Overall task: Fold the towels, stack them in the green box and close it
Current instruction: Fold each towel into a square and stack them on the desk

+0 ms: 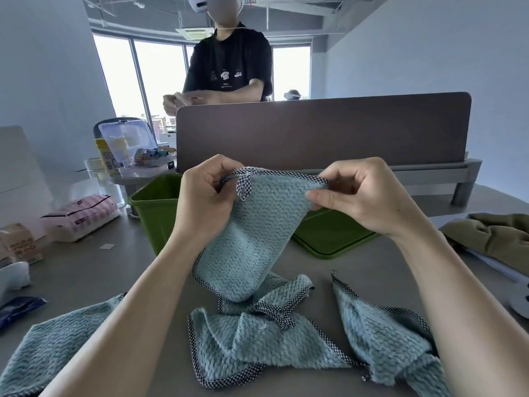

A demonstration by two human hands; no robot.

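2 hands hold 1 teal towel up over the grey table. The left hand pinches its checked top edge at 1 corner, and the right hand pinches the other. Behind the left hand stands the open green box, its inside mostly hidden. Its lid lies flat just to the right, partly behind the held towel. 3 more teal towels lie crumpled along the table's near edge, with bare tabletop between them and the box. A clear tub farther back holds small packets.
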